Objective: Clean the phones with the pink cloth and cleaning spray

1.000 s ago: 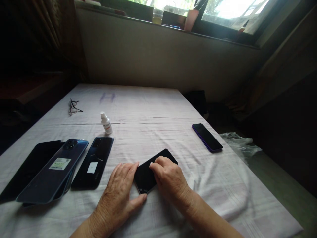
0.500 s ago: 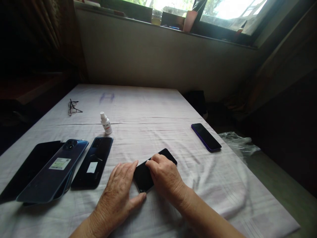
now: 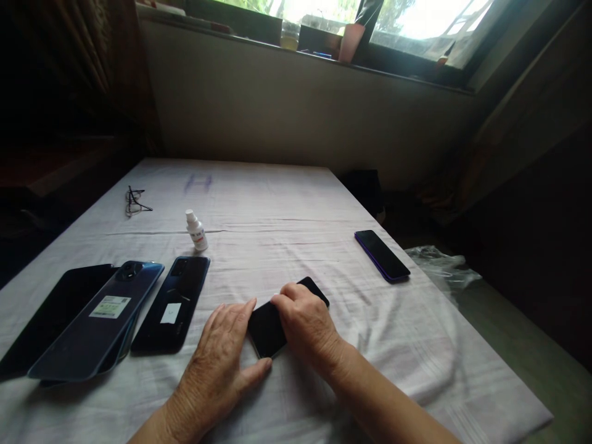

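Note:
A dark smartphone lies screen up on the cloth in front of me, set at a slant. My left hand steadies its near left end, with the fingertips at one edge and the thumb at the other. Over the middle of the screen, my right hand is closed with its fingers bunched and pressed down. What those fingers pinch, if anything, is hidden. The phone's far corner shows beyond the right knuckles.
Left of my hands lie a dark phone with a white sticker and a stack of phones. A small white bottle stands behind them, eyeglasses farther back. A purple-edged phone lies near the table's right edge.
A small white bit that showed at my right fingertips is now out of sight. The right hand has shifted very slightly on the screen; the left hand keeps its place on the phone.

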### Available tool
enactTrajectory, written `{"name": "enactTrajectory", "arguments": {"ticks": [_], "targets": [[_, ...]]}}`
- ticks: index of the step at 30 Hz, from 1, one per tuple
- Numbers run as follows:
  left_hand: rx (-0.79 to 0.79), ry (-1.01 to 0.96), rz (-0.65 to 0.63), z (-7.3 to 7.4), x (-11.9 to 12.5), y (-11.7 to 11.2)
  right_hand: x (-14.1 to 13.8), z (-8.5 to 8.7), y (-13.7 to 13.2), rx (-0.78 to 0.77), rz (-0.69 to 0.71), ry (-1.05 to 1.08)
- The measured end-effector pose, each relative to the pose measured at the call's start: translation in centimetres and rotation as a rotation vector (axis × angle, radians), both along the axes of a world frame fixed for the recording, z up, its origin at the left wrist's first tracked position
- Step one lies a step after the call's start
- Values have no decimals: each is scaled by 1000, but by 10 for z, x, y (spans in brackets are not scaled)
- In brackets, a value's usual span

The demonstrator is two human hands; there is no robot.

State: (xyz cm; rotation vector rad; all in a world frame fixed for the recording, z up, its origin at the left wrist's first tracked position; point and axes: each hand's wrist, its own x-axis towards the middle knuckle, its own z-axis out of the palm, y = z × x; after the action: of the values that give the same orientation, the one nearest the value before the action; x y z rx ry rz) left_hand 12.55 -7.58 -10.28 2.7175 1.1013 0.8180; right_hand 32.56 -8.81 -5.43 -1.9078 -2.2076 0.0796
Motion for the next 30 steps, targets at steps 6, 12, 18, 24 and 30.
{"name": "enactTrajectory", "arguments": {"ticks": [6,12,18,24,30], "targets": [[19,29,8,-1,0,0,2,0,-1,-5,29,19],[53,58,2,2,-1,0,38,3,6,-33,-175,1],[64,60,-6,3,0,1,61,-4,7,28,-210,53],[9,15,-5,7,3,0,75,-15,-19,124,-132,121],[-56,-16,-19,10,4,1,74,-10,-11,84,-152,100]]}}
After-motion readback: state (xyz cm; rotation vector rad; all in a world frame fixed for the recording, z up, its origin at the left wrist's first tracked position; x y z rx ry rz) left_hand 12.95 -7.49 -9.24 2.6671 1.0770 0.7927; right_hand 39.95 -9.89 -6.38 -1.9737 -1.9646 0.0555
